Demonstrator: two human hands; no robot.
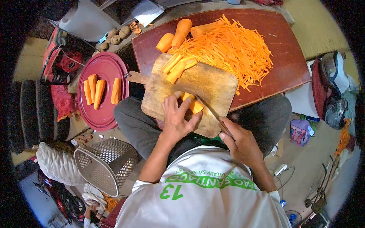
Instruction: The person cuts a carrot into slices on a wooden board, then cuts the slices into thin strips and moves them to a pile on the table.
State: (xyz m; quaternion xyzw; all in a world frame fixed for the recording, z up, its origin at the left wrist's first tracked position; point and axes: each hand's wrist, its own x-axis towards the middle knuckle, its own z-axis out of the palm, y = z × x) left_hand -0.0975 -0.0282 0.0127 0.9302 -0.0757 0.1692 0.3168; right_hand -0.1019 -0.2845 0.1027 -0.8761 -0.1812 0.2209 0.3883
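Judged mid-slicing. Gripping knife [211,109] in closed right grip [241,141]; clamping carrot piece [195,106] with left grip [176,116], on cutting board [207,81] toward near edge. For next stroke, hold left grip firm and clear of knife.

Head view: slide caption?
Left hand holds an orange carrot piece on a brown wooden board; right hand grips a slim dark knife.

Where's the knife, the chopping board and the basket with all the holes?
Knife [211,111]: head view, on its blade.
Board [216,81]: head view, on bare wood.
Basket [122,155]: head view, on its side wall.
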